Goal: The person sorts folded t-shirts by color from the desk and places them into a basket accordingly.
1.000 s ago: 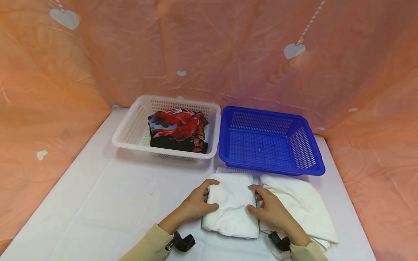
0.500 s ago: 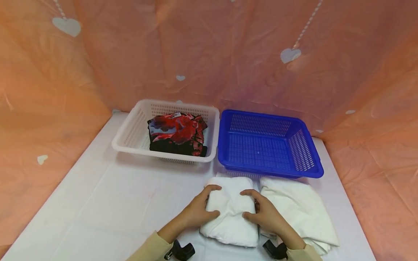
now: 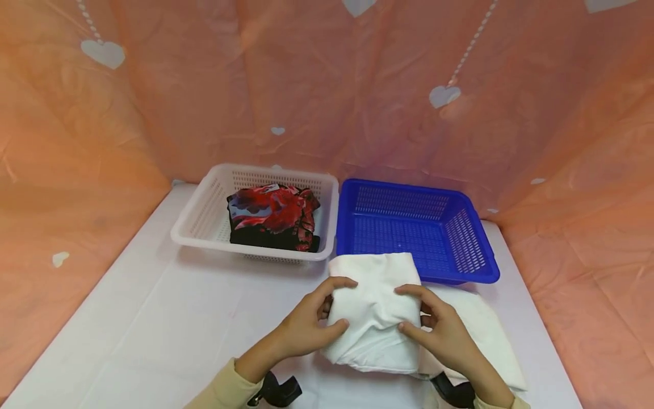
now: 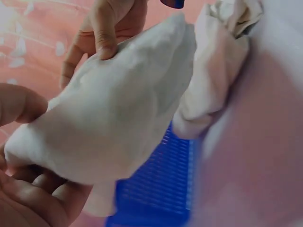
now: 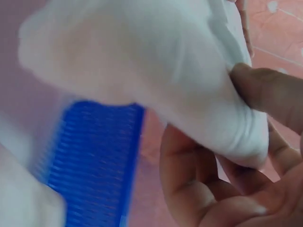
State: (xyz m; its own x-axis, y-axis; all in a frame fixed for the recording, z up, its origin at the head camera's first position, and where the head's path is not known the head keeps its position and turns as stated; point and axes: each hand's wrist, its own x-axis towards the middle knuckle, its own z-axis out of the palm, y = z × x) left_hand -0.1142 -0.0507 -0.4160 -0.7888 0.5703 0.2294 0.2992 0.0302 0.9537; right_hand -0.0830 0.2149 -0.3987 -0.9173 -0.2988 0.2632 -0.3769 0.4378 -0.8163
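A folded white cloth (image 3: 375, 324) is held up off the table between both hands, in front of the blue basket's near rim. My left hand (image 3: 308, 325) grips its left side, thumb and forefinger on top and the other fingers underneath. On the opposite side my right hand (image 3: 443, 328) pinches it the same way. In both wrist views the fingers curl under the cloth's edges. A second off-white cloth (image 3: 487, 335) lies on the table at the right, partly hidden by the right hand and the held cloth.
A blue plastic basket (image 3: 480, 275) stands at the back right. Beside it to the left, a white basket (image 3: 201, 241) contains a folded black and red patterned garment (image 3: 276, 218). Orange curtains (image 3: 317, 85) enclose the white-covered table (image 3: 168, 324).
The folded white cloth, resting on the table before, has been lifted by both hands toward the blue basket. The head view has shifted slightly.
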